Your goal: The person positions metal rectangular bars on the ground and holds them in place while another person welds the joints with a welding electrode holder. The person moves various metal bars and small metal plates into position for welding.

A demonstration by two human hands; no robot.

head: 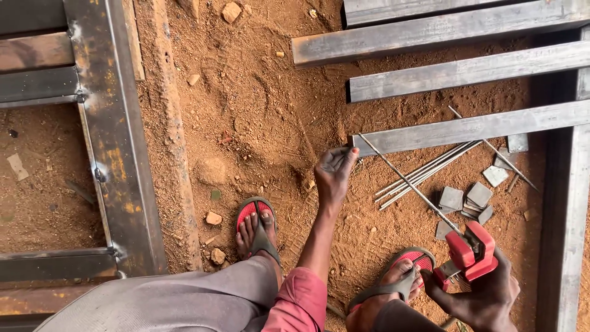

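Observation:
My right hand [488, 298] grips a red electrode holder [472, 251] at the lower right. A thin welding rod [409, 183] is clamped in it and slants up and left toward the end of a steel tube [467, 128]. My left hand [335, 175] reaches forward over the red soil. Its fingers are drawn together just below the rod's tip and the tube's end; whether they pinch anything is unclear. My feet in red sandals [257, 224] rest on the ground below.
Several long steel tubes [442, 27] lie across the upper right. A bundle of loose rods [427, 172] and small square metal plates [470, 200] lie on the soil. A welded steel frame [117, 154] stands at left. Stones [213, 218] dot the ground.

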